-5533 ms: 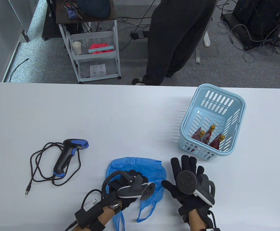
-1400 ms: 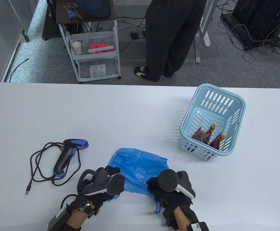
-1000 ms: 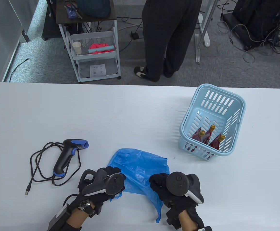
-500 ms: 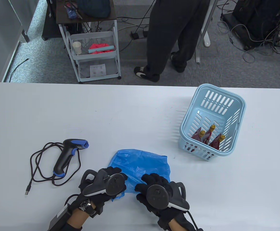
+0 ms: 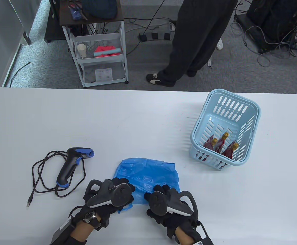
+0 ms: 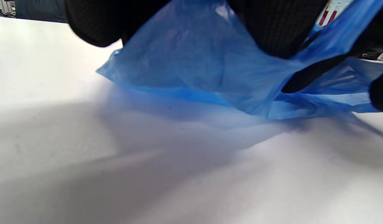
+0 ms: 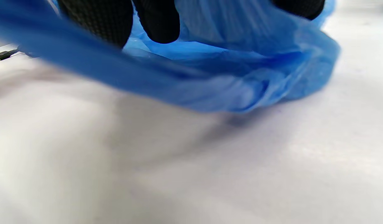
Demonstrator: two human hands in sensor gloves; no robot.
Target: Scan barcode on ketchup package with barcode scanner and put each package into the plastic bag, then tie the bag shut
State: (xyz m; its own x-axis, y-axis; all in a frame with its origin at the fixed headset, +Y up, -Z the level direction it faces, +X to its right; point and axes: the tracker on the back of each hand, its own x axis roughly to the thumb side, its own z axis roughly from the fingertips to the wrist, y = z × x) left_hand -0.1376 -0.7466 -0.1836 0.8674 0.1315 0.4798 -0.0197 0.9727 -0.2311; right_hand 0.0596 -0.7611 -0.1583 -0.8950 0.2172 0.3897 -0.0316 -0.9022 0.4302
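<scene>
A crumpled blue plastic bag (image 5: 148, 174) lies near the table's front edge, lifted slightly at its near side. My left hand (image 5: 118, 187) grips the bag's near-left edge, the film (image 6: 210, 62) passing between its fingers (image 6: 278, 28). My right hand (image 5: 161, 191) grips the near-right edge, fingers (image 7: 157, 21) curled into the bag (image 7: 241, 84). A black and blue barcode scanner (image 5: 73, 164) lies to the left with its coiled cable (image 5: 42, 176). Three red ketchup packages (image 5: 221, 146) with gold caps stand in a light blue basket (image 5: 250, 120) at the right.
The basket stands at the right of the table, the scanner cable's plug (image 5: 29, 201) near the front left. Beyond the far edge a person (image 5: 197, 43) in dark trousers stands on the floor next to a white trolley (image 5: 100, 56).
My right hand has moved left along the bag's near edge and closed on it beside my left hand. The bag's loose handle is gathered in. The person behind stepped to the right.
</scene>
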